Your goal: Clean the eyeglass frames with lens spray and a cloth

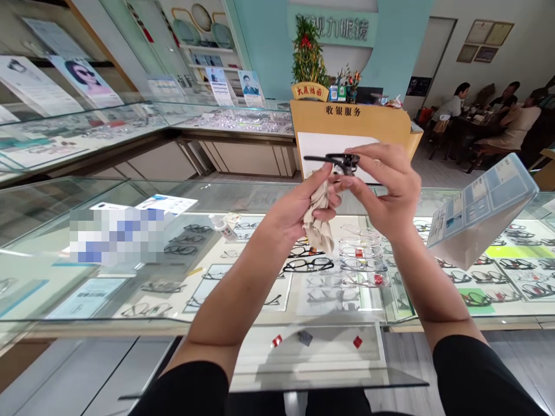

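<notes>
My right hand [388,190] is closed on a pair of black glasses [336,160], held up above a glass display counter [243,196]. One temple sticks out to the left. My left hand [299,211] pinches a beige cleaning cloth [318,228] against the glasses. The loose end of the cloth hangs below my fingers. Under both hands, inside the counter, lie rows of glasses frames [312,264].
A small white bottle [223,227] and leaflets [167,203] lie on the counter at left. An angled sign stand [481,211] sits at right. A wooden cashier desk [351,118] with a plant stands behind. Several people sit at a table [489,118] at far right.
</notes>
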`<state>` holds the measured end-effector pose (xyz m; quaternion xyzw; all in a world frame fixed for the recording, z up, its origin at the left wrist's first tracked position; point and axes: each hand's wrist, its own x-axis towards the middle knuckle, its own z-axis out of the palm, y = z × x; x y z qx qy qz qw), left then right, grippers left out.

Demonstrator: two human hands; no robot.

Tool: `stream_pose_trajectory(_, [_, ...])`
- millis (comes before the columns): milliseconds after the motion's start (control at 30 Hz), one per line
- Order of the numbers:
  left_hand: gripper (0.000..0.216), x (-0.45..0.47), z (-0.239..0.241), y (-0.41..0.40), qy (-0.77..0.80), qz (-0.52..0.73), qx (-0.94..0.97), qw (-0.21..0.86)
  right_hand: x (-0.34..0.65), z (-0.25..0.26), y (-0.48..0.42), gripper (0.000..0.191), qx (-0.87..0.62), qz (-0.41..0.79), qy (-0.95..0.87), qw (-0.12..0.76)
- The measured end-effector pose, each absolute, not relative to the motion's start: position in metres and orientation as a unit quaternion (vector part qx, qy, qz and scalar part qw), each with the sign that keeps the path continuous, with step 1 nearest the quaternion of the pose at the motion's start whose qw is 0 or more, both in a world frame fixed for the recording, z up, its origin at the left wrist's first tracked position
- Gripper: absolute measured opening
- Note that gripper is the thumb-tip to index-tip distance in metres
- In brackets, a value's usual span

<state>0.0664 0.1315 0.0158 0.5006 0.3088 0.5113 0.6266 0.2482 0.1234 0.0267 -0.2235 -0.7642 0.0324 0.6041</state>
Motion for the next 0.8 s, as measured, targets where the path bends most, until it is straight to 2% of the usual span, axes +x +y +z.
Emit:
stream_pose_trajectory(100, [0.054, 0.044, 0.001, 0.144, 0.354, 0.544, 0.512, 0.563, 0.251, 0.029, 0.119, 0.013, -0.238, 0.028, -0.779, 0.579])
stream_pose_trajectory(167, [0.050, 0.021, -0.016, 0.155, 0.395, 0.561, 0.525, 0.503, 0.248, 0.030, 0.111, 0.014, -0.276, 0.044, -0.815, 0.507])
stream_pose_trajectory(333, [0.036, -0.026, -0.069, 0.178, 0.507, 0.551, 0.551, 0.368, 0.216, 0.023, 0.087, 0.013, -0.345, 0.077, -0.913, 0.204])
stream_pose_trajectory(433, [0.026, -0.034, -0.089, 0.186, 0.542, 0.538, 0.580, 0.283, 0.188, 0.011, 0.078, 0.019, -0.348, 0.083, -0.934, 0.003])
stream_pose_trajectory(500, [0.022, -0.035, -0.094, 0.188, 0.545, 0.525, 0.603, 0.251, 0.172, 0.000, 0.075, 0.024, -0.344, 0.072, -0.932, -0.093])
stream_pose_trajectory(600, [0.019, -0.035, -0.095, 0.187, 0.543, 0.515, 0.619, 0.237, 0.158, -0.021, 0.071, 0.028, -0.334, 0.046, -0.926, -0.172])
stream_pose_trajectory(800, [0.017, -0.033, -0.094, 0.183, 0.538, 0.509, 0.629, 0.235, 0.147, -0.049, 0.068, 0.025, -0.331, 0.049, -0.913, -0.236])
